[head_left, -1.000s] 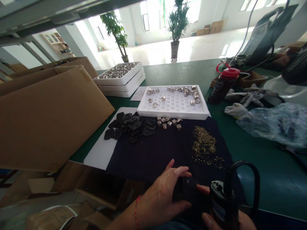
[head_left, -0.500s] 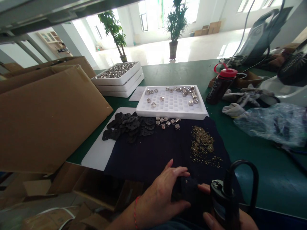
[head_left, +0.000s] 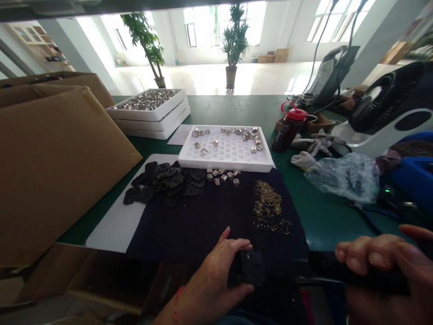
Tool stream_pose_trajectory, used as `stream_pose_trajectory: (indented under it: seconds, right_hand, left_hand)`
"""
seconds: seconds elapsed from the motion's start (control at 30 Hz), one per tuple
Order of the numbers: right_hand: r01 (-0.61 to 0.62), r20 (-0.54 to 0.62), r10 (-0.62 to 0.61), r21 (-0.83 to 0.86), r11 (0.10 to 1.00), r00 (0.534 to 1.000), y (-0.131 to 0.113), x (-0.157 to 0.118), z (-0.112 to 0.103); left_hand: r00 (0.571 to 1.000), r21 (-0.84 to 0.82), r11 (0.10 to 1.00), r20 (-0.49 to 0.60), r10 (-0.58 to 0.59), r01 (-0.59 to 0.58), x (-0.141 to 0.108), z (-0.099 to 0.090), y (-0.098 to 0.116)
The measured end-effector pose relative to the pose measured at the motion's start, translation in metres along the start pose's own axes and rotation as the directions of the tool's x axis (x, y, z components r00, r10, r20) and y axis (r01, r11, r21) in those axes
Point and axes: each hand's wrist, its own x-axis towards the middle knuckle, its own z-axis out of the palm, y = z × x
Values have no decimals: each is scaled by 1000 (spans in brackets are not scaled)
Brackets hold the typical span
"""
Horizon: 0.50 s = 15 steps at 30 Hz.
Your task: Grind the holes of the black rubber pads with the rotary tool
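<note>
My left hand (head_left: 216,271) holds a dark flat plate (head_left: 253,268) between thumb and fingers at the near edge of the dark cloth (head_left: 192,230). My right hand (head_left: 382,266) is closed around a black handheld tool (head_left: 324,266) at the lower right, blurred by motion. Small golden screws (head_left: 267,203) lie heaped on the cloth's right side. A pile of dark plates (head_left: 165,178) lies at its back left. Several silver metal parts (head_left: 223,177) sit beside the pile, in front of a white tray (head_left: 225,163) that bears more of them.
Stacked white trays (head_left: 165,122) stand at the back left, beside a large cardboard box (head_left: 61,167). To the right are a red-lidded bottle (head_left: 289,128), gloves (head_left: 304,159), a plastic bag (head_left: 345,176), pliers (head_left: 367,214) and a fan (head_left: 382,108).
My right hand has moved right with the black tool, away from the plate. My left hand still holds the plate. The camera view has turned to the right.
</note>
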Motion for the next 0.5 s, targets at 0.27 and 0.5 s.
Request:
stream_pose_trajectory:
  seconds: [0.27, 0.5]
  right_hand:
    - [-278, 277, 294, -96, 956, 915, 11, 24, 19]
    - [-524, 485, 697, -461, 717, 528, 39, 29, -10]
  left_hand:
    - [1000, -2, 1000, 7, -17, 17, 1, -1, 0]
    - [1000, -3, 1000, 10, -1, 1, 2, -1, -1]
